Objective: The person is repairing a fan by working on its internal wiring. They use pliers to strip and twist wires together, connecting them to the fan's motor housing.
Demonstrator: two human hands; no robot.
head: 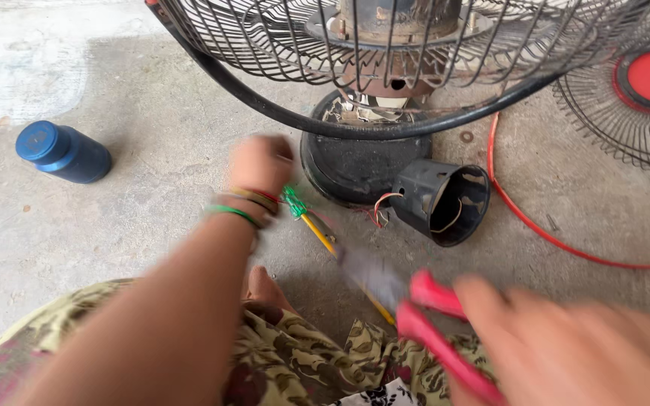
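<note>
Fan repair under way: the right hand (566, 338) grasps red-handled pliers (423, 316); the left hand (259, 162), grip too blurred to tell, reaches toward the fan base (355, 165), so next comes steadying its wires.

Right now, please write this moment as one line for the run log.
left hand: near fan base, blurred | right hand: holds red-handled pliers | floor: blue jar, black tube, yellow screwdriver

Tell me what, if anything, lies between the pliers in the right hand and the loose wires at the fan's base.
Between the red-handled pliers in the right hand and the wires by the fan base, only bare floor shows. A yellow screwdriver lies just beside that path; the left hand is off to the side.
</note>
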